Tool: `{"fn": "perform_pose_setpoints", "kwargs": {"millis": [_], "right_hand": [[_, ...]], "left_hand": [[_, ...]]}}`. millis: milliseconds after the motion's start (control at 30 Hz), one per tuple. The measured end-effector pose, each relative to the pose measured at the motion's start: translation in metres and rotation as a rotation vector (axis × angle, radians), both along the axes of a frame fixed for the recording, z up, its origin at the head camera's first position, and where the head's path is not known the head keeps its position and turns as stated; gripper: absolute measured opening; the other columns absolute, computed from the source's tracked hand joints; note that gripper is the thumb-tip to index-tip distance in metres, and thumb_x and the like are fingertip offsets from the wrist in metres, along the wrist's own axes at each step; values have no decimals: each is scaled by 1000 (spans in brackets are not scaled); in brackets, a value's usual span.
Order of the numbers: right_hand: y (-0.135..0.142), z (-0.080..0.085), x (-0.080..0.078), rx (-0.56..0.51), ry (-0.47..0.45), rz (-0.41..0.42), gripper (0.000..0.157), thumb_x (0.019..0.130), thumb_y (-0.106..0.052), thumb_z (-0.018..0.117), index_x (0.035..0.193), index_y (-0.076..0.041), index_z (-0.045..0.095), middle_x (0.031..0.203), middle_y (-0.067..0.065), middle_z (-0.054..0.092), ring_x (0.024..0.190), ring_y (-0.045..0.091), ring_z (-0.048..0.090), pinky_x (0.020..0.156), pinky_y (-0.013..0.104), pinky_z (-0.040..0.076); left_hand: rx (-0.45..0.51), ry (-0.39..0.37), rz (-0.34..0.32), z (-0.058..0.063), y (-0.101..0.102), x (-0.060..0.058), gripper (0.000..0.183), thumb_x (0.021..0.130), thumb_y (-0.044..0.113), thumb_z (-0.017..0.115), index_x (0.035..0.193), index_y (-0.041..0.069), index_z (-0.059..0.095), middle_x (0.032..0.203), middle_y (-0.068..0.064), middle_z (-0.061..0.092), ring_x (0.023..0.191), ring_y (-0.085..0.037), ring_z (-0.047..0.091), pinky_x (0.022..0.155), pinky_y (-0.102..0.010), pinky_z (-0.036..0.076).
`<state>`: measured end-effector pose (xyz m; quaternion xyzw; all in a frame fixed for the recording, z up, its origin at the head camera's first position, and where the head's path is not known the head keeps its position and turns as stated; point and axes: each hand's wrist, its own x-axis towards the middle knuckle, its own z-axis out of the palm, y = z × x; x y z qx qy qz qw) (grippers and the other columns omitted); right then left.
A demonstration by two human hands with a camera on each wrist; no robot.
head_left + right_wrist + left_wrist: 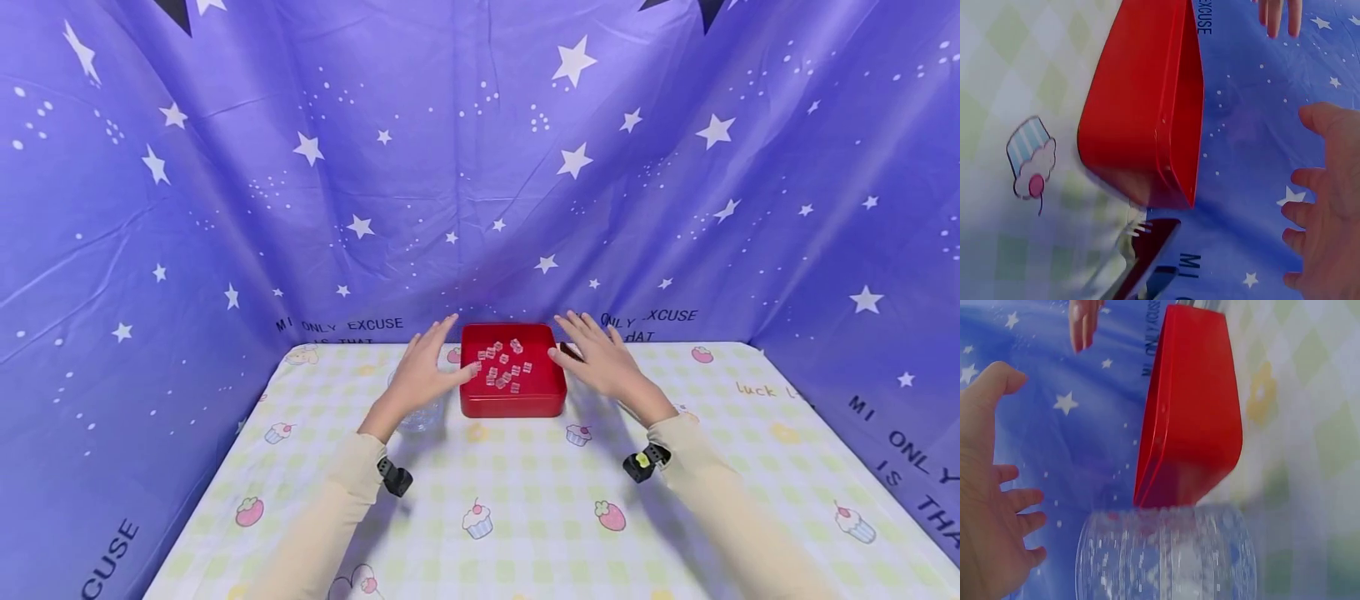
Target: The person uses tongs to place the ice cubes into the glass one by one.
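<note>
A red square box (513, 407) stands at the back of the table, with several small clear cubes (515, 371) scattered over its floor. My left hand (423, 375) hovers by the box's left side, fingers extended and thumb reaching over the rim. Below that hand, a clear ribbed container (1166, 556) stands beside the box. My right hand (603, 362) is held over the box's right side, fingers spread and holding nothing. Beneath it in the right wrist view lie a fork (1127, 240) and a dark flat-bladed utensil (1150, 250), close to the box's corner.
A checked tablecloth (540, 500) printed with cupcakes and strawberries covers the table. Behind it and along both sides hangs a blue star-patterned curtain (465, 167). Each wrist wears a black strapped camera (395, 477).
</note>
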<state>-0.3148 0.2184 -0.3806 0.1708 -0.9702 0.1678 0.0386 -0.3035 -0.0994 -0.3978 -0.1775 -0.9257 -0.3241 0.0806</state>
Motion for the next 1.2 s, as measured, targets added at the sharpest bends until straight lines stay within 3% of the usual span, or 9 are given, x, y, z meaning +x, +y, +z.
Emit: {"fn": "perform_pose_setpoints", "kwargs": {"millis": [100,333,467,700,900,1067,1200], "right_hand": [[6,2,-2,0,7,-12,76,103,-57,45,164,-18,21,171,13,14,158,40,5,123,71,-3],[21,0,-7,-16,43,-55,77,103,-59,44,163,-15,25,170,16,20,158,42,9,123,72,2],[30,0,-6,-35,48,-67,76,103,-58,43,162,-12,26,169,19,20,157,45,10,122,73,2],[43,-3,-7,-53,51,-94,77,104,-60,39,161,-10,27,168,20,22,156,46,12,122,73,4],[56,-10,-9,-51,48,-114,80,103,-60,43,161,-8,28,165,24,27,153,49,17,120,76,8],[63,-14,-8,-42,55,-129,74,103,-48,51,159,-4,30,161,29,32,148,52,27,118,74,19],[68,-20,-6,-30,22,-162,78,102,-50,53,159,-3,29,158,30,36,140,54,39,112,71,34]], "left_hand": [[65,7,18,0,-12,2,93,89,50,71,163,27,22,168,-5,29,157,-31,22,131,-54,9],[290,-65,28,-7,-37,6,97,87,42,78,163,34,18,167,-5,30,154,-36,28,119,-71,25],[374,-104,24,-15,-47,8,102,85,38,81,163,34,15,168,-5,27,155,-35,26,119,-72,22],[469,-194,14,-32,-66,12,110,83,26,84,164,23,11,170,-13,21,157,-38,17,123,-68,18],[578,-320,6,-46,-78,14,112,83,20,84,164,24,7,170,-16,17,157,-41,13,126,-63,16],[649,-429,-27,-56,-83,13,113,83,12,84,164,22,7,166,-18,28,153,-40,26,127,-57,21],[649,-462,-35,-61,-83,11,113,81,9,84,164,20,8,161,-22,35,147,-42,37,124,-57,29]]}}
